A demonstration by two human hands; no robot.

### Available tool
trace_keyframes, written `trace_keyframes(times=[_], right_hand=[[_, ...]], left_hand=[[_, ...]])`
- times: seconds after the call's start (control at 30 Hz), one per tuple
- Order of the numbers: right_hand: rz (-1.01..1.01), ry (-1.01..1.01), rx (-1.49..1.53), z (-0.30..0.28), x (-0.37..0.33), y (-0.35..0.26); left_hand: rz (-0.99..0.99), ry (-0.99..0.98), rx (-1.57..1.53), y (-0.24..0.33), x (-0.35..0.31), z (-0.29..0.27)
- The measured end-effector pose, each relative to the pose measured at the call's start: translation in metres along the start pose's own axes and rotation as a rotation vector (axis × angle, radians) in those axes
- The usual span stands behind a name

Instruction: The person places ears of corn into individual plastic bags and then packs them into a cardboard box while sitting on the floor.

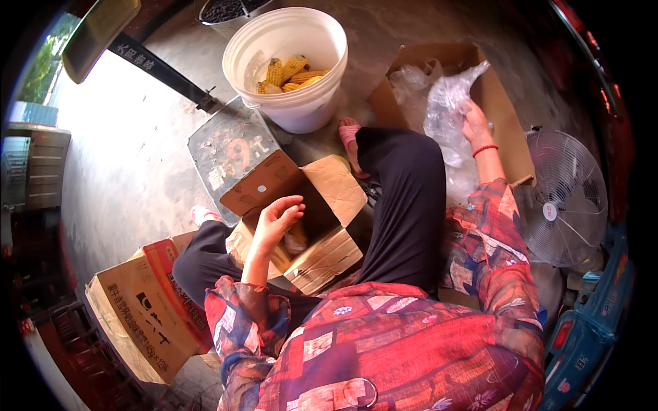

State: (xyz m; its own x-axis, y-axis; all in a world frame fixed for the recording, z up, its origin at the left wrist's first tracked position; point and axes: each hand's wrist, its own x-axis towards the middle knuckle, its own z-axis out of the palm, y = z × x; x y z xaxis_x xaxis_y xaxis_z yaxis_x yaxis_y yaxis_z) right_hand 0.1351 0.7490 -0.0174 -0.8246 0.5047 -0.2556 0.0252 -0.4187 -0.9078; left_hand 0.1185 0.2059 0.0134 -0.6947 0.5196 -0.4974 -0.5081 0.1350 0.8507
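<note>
My right hand (476,126), with a red cord around its wrist, grips a clear plastic bag (449,103). The bag is raised over the near side of a cardboard box (504,113) at the far right. Above an open cardboard box (327,253) between my legs, my left hand (277,220) is loosely curled with nothing visible in it. Something pale yellowish (296,238) lies inside that box, too shaded and covered to name surely. Beyond my feet stands a white bucket (301,113) with several yellow corn cobs (293,72) in it.
A round wire-guarded fan (562,198) stands at my right, near a blue plastic object (593,329). On the left is a printed cardboard carton (140,318). A grey metal plate (229,154) with a dark post (161,68) lies ahead-left. A pail of dark pieces (229,12) is behind the bucket.
</note>
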Motion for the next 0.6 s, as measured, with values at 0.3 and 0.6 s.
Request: trace_keyframes(times=[0.3,0.6], right_hand=[[-0.500,-0.751,-0.896,0.278,-0.148,-0.005],[0.015,-0.821,-0.539,0.293,-0.194,0.099]], left_hand=[[0.275,-0.270,-0.534,0.035,-0.014,0.015],[0.275,0.139,-0.786,-0.014,-0.025,-0.041]])
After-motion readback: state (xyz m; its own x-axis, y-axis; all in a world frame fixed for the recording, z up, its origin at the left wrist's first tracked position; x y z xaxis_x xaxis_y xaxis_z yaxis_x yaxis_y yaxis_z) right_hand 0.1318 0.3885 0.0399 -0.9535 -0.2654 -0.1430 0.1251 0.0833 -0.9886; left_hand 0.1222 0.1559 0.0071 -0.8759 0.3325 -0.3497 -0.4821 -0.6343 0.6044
